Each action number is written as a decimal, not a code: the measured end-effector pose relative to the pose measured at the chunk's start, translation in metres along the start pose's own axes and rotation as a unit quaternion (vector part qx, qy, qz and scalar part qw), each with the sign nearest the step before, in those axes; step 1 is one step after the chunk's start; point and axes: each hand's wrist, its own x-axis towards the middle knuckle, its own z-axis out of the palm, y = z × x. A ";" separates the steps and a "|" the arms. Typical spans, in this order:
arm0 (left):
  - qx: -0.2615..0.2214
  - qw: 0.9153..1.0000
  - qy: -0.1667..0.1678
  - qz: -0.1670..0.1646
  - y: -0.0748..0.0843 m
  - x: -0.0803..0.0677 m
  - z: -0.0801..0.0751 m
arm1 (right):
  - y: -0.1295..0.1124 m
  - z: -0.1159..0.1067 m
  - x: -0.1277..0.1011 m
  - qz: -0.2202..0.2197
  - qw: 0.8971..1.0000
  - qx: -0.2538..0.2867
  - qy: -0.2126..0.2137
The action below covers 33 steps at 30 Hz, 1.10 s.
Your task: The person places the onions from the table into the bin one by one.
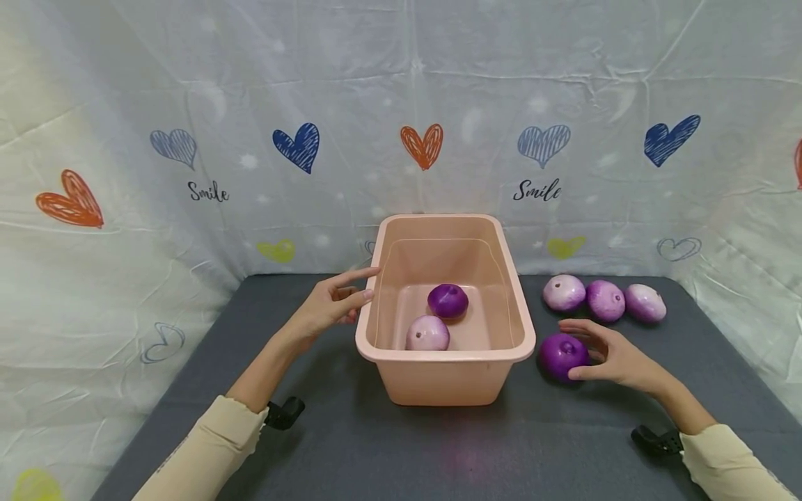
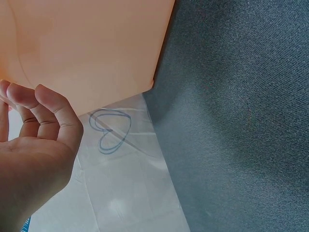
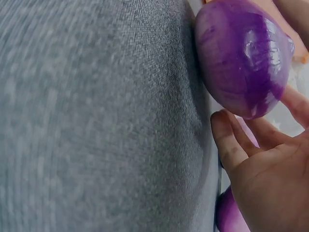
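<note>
A peach-coloured plastic basin (image 1: 446, 379) holds a dark purple onion (image 1: 447, 300) and a pale purple onion (image 1: 428, 333). My left hand (image 1: 327, 303) is at the basin's left rim, its index finger stretched onto the edge and the thumb beside it. In the left wrist view, the other fingers bend loosely near the basin's outer wall (image 2: 91, 43). Right of the basin, my right hand (image 1: 610, 353) curves its thumb and fingers around another dark purple onion (image 1: 561, 356). The right wrist view shows this glossy onion (image 3: 241, 58) close against the cloth.
Behind my right hand, a pale onion (image 1: 564, 292), a mottled purple onion (image 1: 605, 300) and another pale onion (image 1: 646, 303) sit in a row. Dark grey cloth (image 1: 388, 452) covers the table. A white curtain (image 1: 363, 62) printed with hearts hangs behind it.
</note>
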 end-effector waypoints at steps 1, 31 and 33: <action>0.000 1.000 0.000 0.000 0.000 0.000 0.000 | -0.001 0.001 0.001 -0.001 1.000 -0.001 -0.001; -0.017 1.000 -0.007 0.004 0.001 -0.002 0.001 | -0.037 -0.038 0.004 0.024 0.999 -0.021 0.039; -0.019 1.000 -0.007 0.004 0.001 -0.002 0.001 | -0.042 -0.042 0.005 0.029 0.998 -0.011 0.046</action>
